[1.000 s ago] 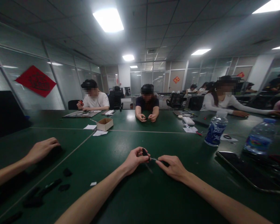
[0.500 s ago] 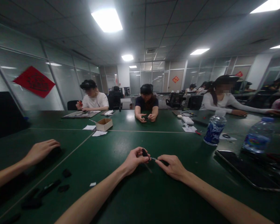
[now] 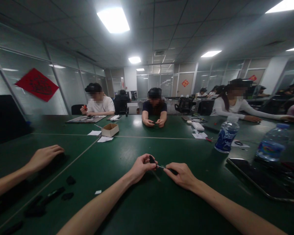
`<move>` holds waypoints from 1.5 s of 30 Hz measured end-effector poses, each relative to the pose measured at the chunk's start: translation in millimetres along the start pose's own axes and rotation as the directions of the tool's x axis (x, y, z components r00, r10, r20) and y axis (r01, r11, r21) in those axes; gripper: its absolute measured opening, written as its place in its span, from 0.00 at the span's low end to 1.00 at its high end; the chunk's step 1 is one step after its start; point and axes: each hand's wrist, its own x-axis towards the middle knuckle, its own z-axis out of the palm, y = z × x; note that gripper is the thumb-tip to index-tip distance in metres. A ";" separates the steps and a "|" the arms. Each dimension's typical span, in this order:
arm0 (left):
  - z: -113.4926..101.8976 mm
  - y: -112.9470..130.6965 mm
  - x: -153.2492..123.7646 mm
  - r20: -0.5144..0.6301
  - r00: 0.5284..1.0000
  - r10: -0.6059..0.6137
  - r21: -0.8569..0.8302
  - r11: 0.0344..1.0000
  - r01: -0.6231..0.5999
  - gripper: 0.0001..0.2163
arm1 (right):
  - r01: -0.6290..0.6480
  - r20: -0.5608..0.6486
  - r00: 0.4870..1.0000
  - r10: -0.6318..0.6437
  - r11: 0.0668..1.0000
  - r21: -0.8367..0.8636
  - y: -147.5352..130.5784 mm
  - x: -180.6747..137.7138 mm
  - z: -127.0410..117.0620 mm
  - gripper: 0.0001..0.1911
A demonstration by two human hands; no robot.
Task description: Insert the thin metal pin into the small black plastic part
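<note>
My left hand (image 3: 140,168) is closed in a pinch around a small black part (image 3: 152,159), held just above the green table (image 3: 127,153). My right hand (image 3: 182,175) is closed on a thin tool (image 3: 167,168) with a dark handle, and the tool's metal tip points left into the black part. Both hands sit close together at the middle of the view.
Another person's hand (image 3: 42,157) rests on the table at the left, with several small black parts (image 3: 68,187) near it. Two water bottles (image 3: 225,135) and a phone (image 3: 253,178) lie at the right. A small cardboard box (image 3: 109,130) stands further back. Three people sit across the table.
</note>
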 end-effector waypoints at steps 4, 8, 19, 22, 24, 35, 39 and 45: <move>-0.1 -0.5 0.1 0.008 1.000 0.005 -0.026 1.000 -0.004 0.16 | 0.039 0.006 0.999 -0.039 0.999 -0.031 -0.2 -0.6 0.0 0.19; -0.3 -1.2 0.1 -0.012 1.000 -0.009 -0.038 0.999 0.008 0.17 | 0.068 0.008 0.998 -0.068 0.995 -0.070 1.3 -1.6 0.7 0.19; -0.3 -3.6 2.2 -0.017 1.000 0.012 -0.026 1.000 -0.013 0.18 | 0.246 0.139 0.965 -0.223 0.953 -0.178 -4.7 -2.8 0.9 0.18; 0.5 -2.3 1.5 -0.013 1.000 0.003 -0.018 1.000 -0.004 0.18 | 0.127 0.050 0.991 -0.122 0.984 -0.122 -3.4 -2.4 1.9 0.18; 0.5 -1.5 1.3 -0.019 1.000 0.001 -0.013 1.000 -0.001 0.17 | 0.042 -0.002 0.999 -0.042 0.997 -0.065 -1.5 -1.6 2.4 0.19; -2.0 -3.8 2.7 -0.016 1.000 0.012 -0.030 0.999 -0.013 0.17 | -0.045 -0.011 0.999 0.046 0.999 0.004 -0.1 0.4 3.9 0.19; -1.8 -4.2 2.7 -0.005 1.000 0.024 -0.028 0.999 -0.024 0.17 | -0.059 -0.002 0.998 0.059 0.998 0.000 -0.4 1.1 2.9 0.20; -2.2 -4.1 2.7 0.004 1.000 0.027 -0.032 0.999 -0.026 0.17 | -0.074 0.010 0.997 0.074 0.997 -0.012 0.4 1.2 3.0 0.19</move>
